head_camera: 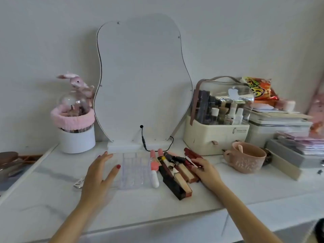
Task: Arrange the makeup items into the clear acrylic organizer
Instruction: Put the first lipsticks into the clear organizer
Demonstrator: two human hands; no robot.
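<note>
Clear acrylic organizer (133,170), compartments apparently empty, on desk (52,193) just right of the released, flat left hand (100,174); lip products (175,174) unsorted between hands, right hand (206,171) fingering one; arranging barely begun.

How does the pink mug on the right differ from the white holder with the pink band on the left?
The pink mug is low and wide; the white holder is taller, with straight sides. The mug has a handle; the holder shows none. The mug holds one spoon-like stick; the holder carries a clear dome, and a fluffy pink band wraps its top. Both stand upright on the white tabletop, near the back.
</note>
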